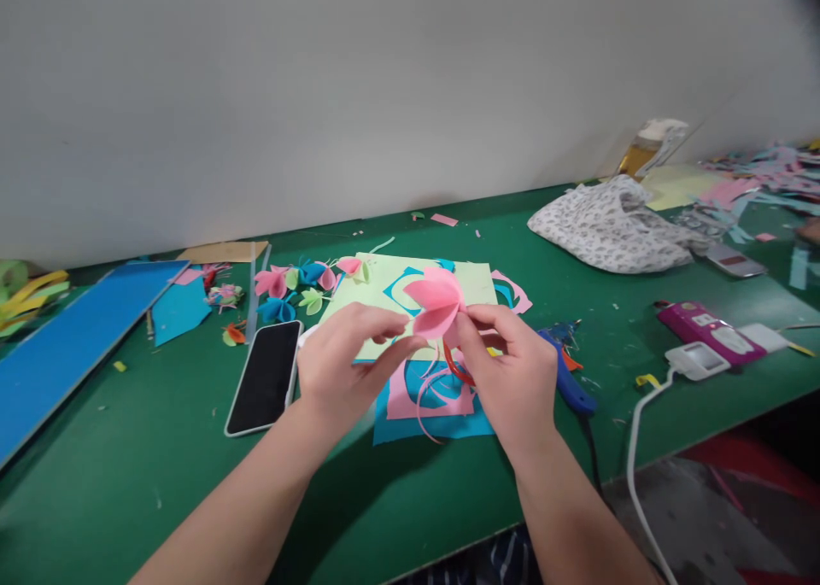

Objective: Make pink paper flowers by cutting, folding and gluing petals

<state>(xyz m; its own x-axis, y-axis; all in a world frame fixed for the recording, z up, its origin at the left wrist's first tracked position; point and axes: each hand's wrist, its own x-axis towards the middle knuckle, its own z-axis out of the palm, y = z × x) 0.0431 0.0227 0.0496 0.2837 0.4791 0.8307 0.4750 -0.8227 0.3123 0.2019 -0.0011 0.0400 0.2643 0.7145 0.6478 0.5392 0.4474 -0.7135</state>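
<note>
A pink paper flower (437,299) with folded, cupped petals is up in front of me, above the table. My right hand (509,367) pinches its base between thumb and fingers. At the left edge of its lower petal, the thumb and forefinger of my left hand (349,354) close on the paper; their exact contact is hard to make out. Beneath my hands lie a pale green sheet (352,293), a blue sheet (416,434) and a pink sheet with cut-out curves (401,401). A curved red handle (456,367) shows partly behind my right hand.
Several small finished paper flowers (275,282) lie left of the sheets, near a phone (265,380). A long blue board (77,346) is at far left. Rightward are a blue-handled corded tool (573,384), a patterned cloth bag (595,226) and a magenta device (711,330) with a white cable.
</note>
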